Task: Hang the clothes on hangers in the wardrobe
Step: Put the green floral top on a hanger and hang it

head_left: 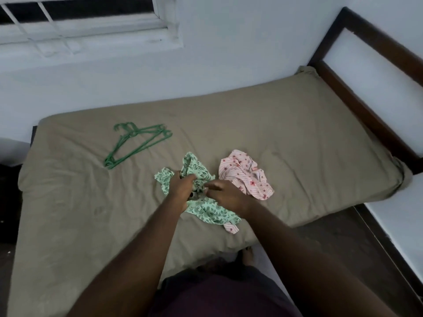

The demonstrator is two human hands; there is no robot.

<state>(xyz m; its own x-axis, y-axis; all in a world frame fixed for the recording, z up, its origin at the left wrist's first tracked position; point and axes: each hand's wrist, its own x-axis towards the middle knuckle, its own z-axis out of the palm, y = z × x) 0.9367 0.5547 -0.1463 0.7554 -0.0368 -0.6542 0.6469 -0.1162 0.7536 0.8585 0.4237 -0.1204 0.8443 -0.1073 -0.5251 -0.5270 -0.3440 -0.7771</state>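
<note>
On the khaki-sheeted bed (pixel 297 133), the left hand (pixel 180 188) clutches a crumpled green leaf-print garment (pixel 211 208). The right hand (pixel 229 195) touches it, grip unclear. A pink striped floral garment (pixel 245 175) lies just beside, green plastic hangers (pixel 132 133) well apart.

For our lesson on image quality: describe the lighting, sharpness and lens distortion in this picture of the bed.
Head view: dim, flat, bluish light, no hard shadows or glare; the wide-angle lens bows the mattress and window frame; the left hand, right hand and green leaf-print garment look slightly soft, the green hangers fairly crisp.
</note>
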